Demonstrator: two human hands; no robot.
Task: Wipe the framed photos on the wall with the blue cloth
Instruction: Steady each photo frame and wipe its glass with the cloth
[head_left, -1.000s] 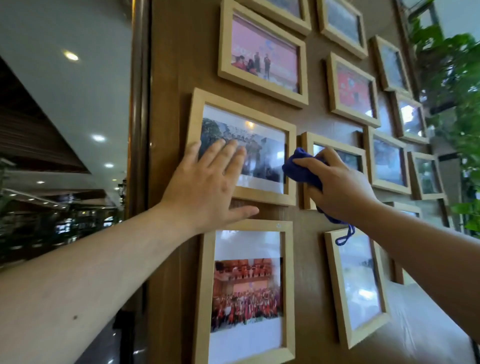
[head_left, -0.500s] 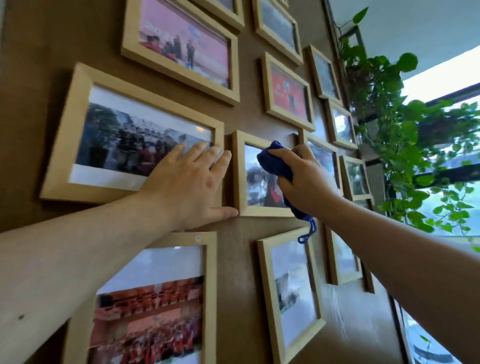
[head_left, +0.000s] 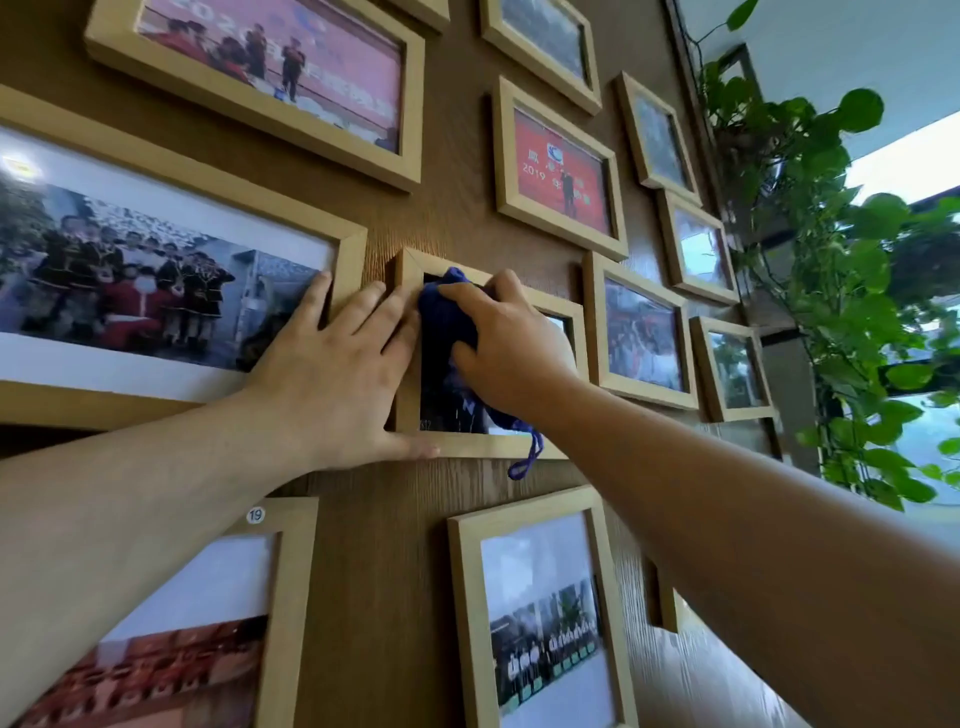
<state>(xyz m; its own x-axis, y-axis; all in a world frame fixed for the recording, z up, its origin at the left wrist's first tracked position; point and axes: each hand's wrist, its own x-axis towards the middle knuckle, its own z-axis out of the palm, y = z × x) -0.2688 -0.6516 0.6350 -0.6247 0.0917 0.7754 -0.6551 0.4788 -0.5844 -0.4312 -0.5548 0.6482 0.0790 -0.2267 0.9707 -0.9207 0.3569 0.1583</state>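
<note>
Now the right hand (head_left: 511, 345) pressed the blue cloth (head_left: 447, 317) onto the glass of the small middle frame (head_left: 566, 312), where half a second before the cloth was only at the frame's right side, and one second before it was beside the frame's left edge. The fingers were closed around the bunched cloth, and its loop hung down at 6 o'clock from the hand, over the lower bar. The left hand (head_left: 332, 374) had shifted too: earlier it lay flat on the large group photo (head_left: 156, 280), and now it lay with fingers spread and released, holding nothing. Its fingertips rested across the gap between that photo and the small frame, and the thumb lay along the small frame's lower bar. It seemed that the left hand was steadying this frame against the wooden wall (head_left: 379, 571) while the wiping began. The red photo (head_left: 563, 166) at 12 o'clock and the frames at 3 o'clock, toward the green plant (head_left: 831, 260), probably remained to be wiped.
</note>
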